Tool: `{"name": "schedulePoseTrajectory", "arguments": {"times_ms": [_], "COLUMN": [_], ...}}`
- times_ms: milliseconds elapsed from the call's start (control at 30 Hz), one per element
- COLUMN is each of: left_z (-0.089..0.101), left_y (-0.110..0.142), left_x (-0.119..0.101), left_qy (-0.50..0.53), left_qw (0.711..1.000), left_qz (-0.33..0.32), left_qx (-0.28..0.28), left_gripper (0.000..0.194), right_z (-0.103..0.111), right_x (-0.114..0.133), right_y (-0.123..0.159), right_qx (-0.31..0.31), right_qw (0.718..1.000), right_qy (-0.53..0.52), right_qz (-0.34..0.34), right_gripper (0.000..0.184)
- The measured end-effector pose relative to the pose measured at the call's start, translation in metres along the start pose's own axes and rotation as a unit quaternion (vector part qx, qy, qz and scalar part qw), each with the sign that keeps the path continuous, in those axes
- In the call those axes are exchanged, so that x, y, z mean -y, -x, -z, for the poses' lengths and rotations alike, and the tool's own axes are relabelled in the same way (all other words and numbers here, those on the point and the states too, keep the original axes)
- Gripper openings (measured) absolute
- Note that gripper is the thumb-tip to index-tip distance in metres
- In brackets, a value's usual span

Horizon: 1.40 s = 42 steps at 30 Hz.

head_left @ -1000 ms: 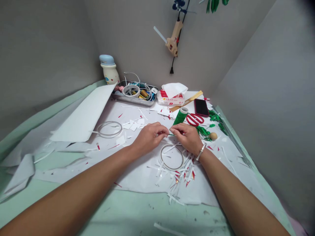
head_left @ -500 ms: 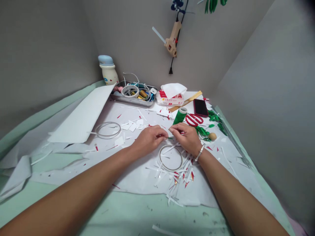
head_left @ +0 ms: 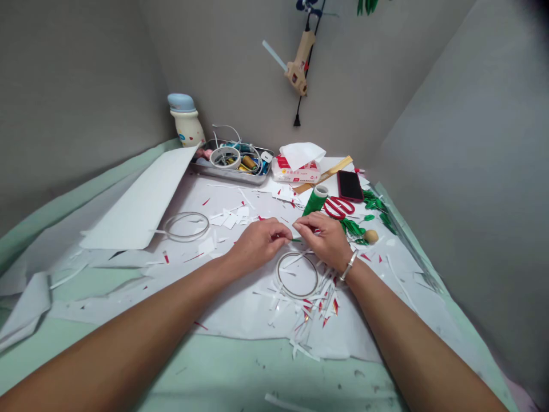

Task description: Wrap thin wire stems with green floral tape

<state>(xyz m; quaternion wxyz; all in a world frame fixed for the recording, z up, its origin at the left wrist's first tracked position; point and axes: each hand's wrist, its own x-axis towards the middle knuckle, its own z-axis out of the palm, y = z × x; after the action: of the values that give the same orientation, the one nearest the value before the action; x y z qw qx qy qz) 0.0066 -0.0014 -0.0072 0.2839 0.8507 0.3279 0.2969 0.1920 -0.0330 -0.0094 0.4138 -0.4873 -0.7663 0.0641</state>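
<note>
Above a scrap-covered worktop (head_left: 240, 360), a person's two bare hands are working close together, fingertips nearly meeting. The left hand (head_left: 259, 243) is gripping a thin green piece (head_left: 295, 240) between thumb and fingers, its free end pointing toward the right hand (head_left: 328, 237). The right hand's grip is staying pinched at the fingertips; whether it is holding anything is impossible to tell. A bracelet (head_left: 349, 266) is circling the right wrist.

Just below the hands, a ring (head_left: 278, 269) is lying flat, with white and red scraps (head_left: 319, 303) spreading beside it. Right behind the right hand, a green spool (head_left: 315, 201) is leaning, red-handled scissors (head_left: 338, 208) lying near it. Green leaves (head_left: 352, 228) and a round tan ball (head_left: 370, 236) are resting to the hand's right, a phone (head_left: 350, 186) lying beyond.

Farther back, a tissue pack (head_left: 295, 171) is sitting beside a metal tray (head_left: 231, 173), which is holding a white roll (head_left: 225, 158) and colored spools (head_left: 249, 163). To the left, a coil (head_left: 186, 236) is lying near a large white sheet (head_left: 139, 200), and a blue-capped bottle (head_left: 187, 123) is standing behind. Overhead, a glue gun (head_left: 298, 66) is hanging against the wall (head_left: 240, 63).
</note>
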Motion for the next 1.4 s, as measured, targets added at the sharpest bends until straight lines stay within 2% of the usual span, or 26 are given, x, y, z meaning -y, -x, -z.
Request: {"name": "schedulePoseTrajectory", "arguments": {"times_ms": [100, 233, 300, 367, 433, 533, 600, 667, 800, 867, 933, 1067, 1167, 1233, 1300, 1400], "left_z": [0.002, 0.006, 0.006, 0.006, 0.004, 0.003, 0.004, 0.005, 0.007, 0.006, 0.004, 0.002, 0.004, 0.006, 0.007, 0.005], "left_y": [0.0, 0.0, 0.001, 0.002, 0.002, 0.002, 0.001, -0.001, -0.002, -0.001, 0.0, 0.002, 0.001, 0.0, -0.001, 0.0], "left_x": [-0.002, 0.002, 0.004, 0.004, 0.002, -0.002, -0.003, -0.003, 0.003, 0.005, 0.005, -0.001, -0.004, -0.002, 0.002, 0.004], "left_qy": [0.06, 0.058, 0.02, -0.02, -0.043, -0.037, -0.01, 0.02, 0.009, -0.036, -0.075, -0.057, 0.018, 0.042, 0.027, -0.033], "left_qw": [0.998, 0.993, 0.994, 0.997, 0.998, 0.999, 1.0, 0.999, 0.995, 0.995, 0.996, 0.998, 1.0, 0.997, 0.995, 0.996], "left_qz": [0.002, 0.048, 0.053, 0.044, 0.03, 0.016, 0.014, 0.021, 0.044, 0.042, 0.021, -0.027, -0.003, 0.02, 0.038, 0.042], "left_qx": [-0.018, -0.088, -0.088, -0.059, -0.027, -0.005, -0.007, -0.025, -0.088, -0.084, -0.052, -0.001, -0.021, -0.06, -0.09, -0.075], "left_gripper": [0.013, 0.014, 0.013, 0.014, 0.017, 0.016, 0.014, 0.013, 0.014, 0.013, 0.013, 0.013, 0.012, 0.013, 0.013, 0.013], "right_z": [-0.002, -0.004, -0.004, -0.002, 0.0, 0.002, 0.001, 0.0, -0.002, -0.002, -0.001, -0.001, -0.003, -0.005, -0.006, -0.005], "right_x": [-0.008, 0.004, 0.013, 0.019, 0.017, 0.005, -0.003, -0.006, 0.006, 0.013, 0.015, 0.003, -0.005, -0.002, 0.007, 0.018], "right_y": [0.001, 0.004, 0.004, 0.003, 0.002, 0.0, 0.0, 0.001, 0.002, 0.002, 0.002, 0.001, 0.002, 0.003, 0.004, 0.004], "right_qx": [0.031, 0.091, 0.091, 0.061, 0.028, 0.0, 0.008, 0.039, 0.102, 0.088, 0.048, -0.01, 0.036, 0.084, 0.107, 0.062], "right_qw": [0.999, 0.995, 0.994, 0.995, 0.998, 1.0, 0.999, 0.998, 0.994, 0.994, 0.996, 1.0, 0.998, 0.996, 0.993, 0.996], "right_qy": [-0.025, -0.017, -0.004, 0.009, 0.015, 0.004, -0.011, -0.018, -0.002, 0.006, 0.013, 0.001, -0.022, -0.029, -0.031, -0.015], "right_qz": [-0.029, 0.026, 0.062, 0.074, 0.059, -0.001, -0.042, -0.051, 0.029, 0.068, 0.075, -0.004, -0.043, -0.021, 0.025, 0.064], "right_gripper": [0.015, 0.013, 0.013, 0.014, 0.015, 0.016, 0.016, 0.015, 0.012, 0.013, 0.015, 0.016, 0.015, 0.014, 0.012, 0.013]}}
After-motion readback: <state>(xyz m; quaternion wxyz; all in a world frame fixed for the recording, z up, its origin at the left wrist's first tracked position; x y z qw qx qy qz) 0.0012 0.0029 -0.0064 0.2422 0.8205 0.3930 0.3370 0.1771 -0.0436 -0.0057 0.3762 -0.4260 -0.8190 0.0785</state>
